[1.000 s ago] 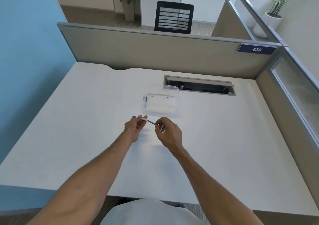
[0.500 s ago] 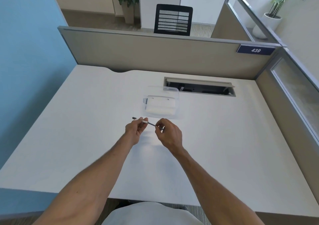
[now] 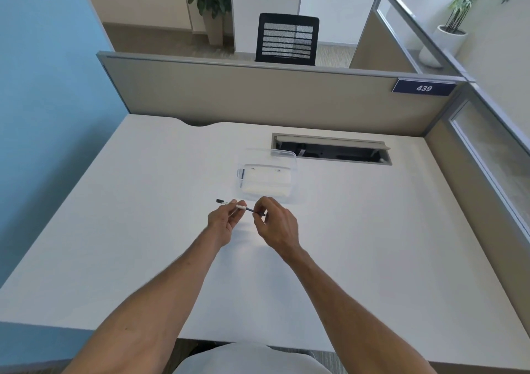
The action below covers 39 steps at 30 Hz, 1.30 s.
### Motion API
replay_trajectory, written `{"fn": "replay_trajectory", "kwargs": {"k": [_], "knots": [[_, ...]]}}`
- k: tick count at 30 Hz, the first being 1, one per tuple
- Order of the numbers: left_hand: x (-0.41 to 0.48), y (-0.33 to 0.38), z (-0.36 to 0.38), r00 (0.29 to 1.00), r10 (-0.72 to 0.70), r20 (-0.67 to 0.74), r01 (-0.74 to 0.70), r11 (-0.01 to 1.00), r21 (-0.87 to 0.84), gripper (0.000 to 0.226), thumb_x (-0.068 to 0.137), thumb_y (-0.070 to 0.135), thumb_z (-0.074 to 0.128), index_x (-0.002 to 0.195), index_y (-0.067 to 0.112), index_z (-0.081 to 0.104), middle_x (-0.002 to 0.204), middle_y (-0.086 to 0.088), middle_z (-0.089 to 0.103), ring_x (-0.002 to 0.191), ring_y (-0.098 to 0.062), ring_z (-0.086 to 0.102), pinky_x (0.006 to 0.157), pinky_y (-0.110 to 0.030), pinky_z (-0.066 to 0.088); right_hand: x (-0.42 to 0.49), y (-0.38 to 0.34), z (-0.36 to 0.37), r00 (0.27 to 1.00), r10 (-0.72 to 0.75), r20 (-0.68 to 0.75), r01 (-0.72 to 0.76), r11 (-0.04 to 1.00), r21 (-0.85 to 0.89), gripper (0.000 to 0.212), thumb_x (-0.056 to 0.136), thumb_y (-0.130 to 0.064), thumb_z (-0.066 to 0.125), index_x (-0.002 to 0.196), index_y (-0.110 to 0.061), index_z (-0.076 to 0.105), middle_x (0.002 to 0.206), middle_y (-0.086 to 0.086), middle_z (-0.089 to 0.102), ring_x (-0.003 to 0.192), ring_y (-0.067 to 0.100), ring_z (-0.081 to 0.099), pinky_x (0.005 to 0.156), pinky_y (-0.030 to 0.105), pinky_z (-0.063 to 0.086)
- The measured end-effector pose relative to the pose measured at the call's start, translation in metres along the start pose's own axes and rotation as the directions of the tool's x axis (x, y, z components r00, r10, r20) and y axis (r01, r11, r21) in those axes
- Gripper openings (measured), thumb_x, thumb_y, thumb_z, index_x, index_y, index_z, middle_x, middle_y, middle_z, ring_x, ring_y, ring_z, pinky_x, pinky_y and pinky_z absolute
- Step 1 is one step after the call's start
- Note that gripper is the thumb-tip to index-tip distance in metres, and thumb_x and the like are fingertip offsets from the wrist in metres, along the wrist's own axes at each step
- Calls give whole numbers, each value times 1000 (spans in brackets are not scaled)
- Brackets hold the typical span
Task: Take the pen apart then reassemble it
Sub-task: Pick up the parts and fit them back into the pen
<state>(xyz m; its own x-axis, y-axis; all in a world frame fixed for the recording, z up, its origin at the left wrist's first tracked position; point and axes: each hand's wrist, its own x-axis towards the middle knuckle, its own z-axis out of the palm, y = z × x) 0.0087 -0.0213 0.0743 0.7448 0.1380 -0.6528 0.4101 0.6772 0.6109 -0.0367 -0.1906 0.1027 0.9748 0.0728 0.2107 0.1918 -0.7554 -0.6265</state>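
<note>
A broad white table (image 3: 120, 230) with a smooth matte top fills a cubicle bounded by beige fabric partitions (image 3: 258, 95), one carrying a dark blue plate numbered 439 (image 3: 424, 88). A rectangular cable slot (image 3: 329, 150) is cut into the table near its far edge, and one clear plastic box (image 3: 289, 155) sits just before it with a white folded cloth (image 3: 265, 185) inside. Two bare forearms reach out over the table, and just in front of the box the left hand (image 3: 222, 224) and right hand (image 3: 274, 224) meet over a single slim pen (image 3: 241, 207), held above the surface and tilted slightly down to the right. The left hand's fingers are closed on the white barrel, its dark end jutting out to the left; the right hand's fingertips pinch the thin dark end.
</note>
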Motion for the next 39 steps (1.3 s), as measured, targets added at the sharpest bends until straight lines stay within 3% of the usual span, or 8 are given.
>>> {"fn": "replay_trajectory", "kwargs": {"k": [6,10,13,17,21,26,34,39], "knots": [[7,1,2,1000,-8,9,8,1000,25,5,105,0,65,106,-4,67,135,-28,72,98,-25,78,65,-23,67,4,-1,2,999,-15,48,13,999,47,19,98,-23,63,111,-37,62,110,-22,70,76,8,67,67,34,58],[14,3,5,1000,-10,24,10,1000,-6,31,106,2,65,134,-10,63,137,-26,73,88,-20,81,64,-22,66,6,-2,-1,995,19,95,-26,997,74,41,98,-18,61,130,-42,58,118,-28,75,84,2,69,69,27,53],[17,6,7,1000,-12,16,12,1000,-11,20,106,3,65,123,-6,65,134,-25,74,76,-17,84,64,-22,66,9,1,1,993,46,109,-54,996,77,48,99,-16,59,138,-43,55,118,-29,75,86,4,69,71,28,54],[20,10,8,1000,-27,14,27,999,-33,4,105,0,64,103,-2,66,130,-25,75,76,-19,85,64,-24,67,13,8,4,991,70,115,-78,995,63,49,97,-12,57,136,-42,56,116,-28,75,85,5,68,70,27,54],[20,14,8,999,-46,28,47,997,-61,5,107,1,62,108,-1,66,120,-23,79,77,-20,85,62,-25,67,18,15,8,982,152,111,-157,987,36,44,97,-11,58,129,-41,61,111,-27,76,82,6,68,69,28,54],[22,18,6,997,-66,48,70,993,-93,5,108,1,59,110,0,63,91,-17,85,76,-21,85,64,-29,68,19,34,10,923,381,48,-383,924,27,39,93,-8,54,116,-36,67,104,-24,77,85,10,70,72,32,55],[25,21,-2,996,-75,38,79,991,-110,10,111,-1,49,114,6,56,93,-18,85,79,-26,86,63,-37,70,14,63,8,814,577,61,-577,816,-19,33,91,-2,57,112,-25,67,93,-15,68,86,20,64,72,31,40],[30,23,-5,997,-71,28,73,992,-98,17,111,0,48,126,5,55,101,-20,84,81,-29,86,64,-38,70,13,66,20,778,622,91,-618,783,-71,28,91,-9,56,113,-24,65,108,-7,72,97,26,70,77,33,45]]}}
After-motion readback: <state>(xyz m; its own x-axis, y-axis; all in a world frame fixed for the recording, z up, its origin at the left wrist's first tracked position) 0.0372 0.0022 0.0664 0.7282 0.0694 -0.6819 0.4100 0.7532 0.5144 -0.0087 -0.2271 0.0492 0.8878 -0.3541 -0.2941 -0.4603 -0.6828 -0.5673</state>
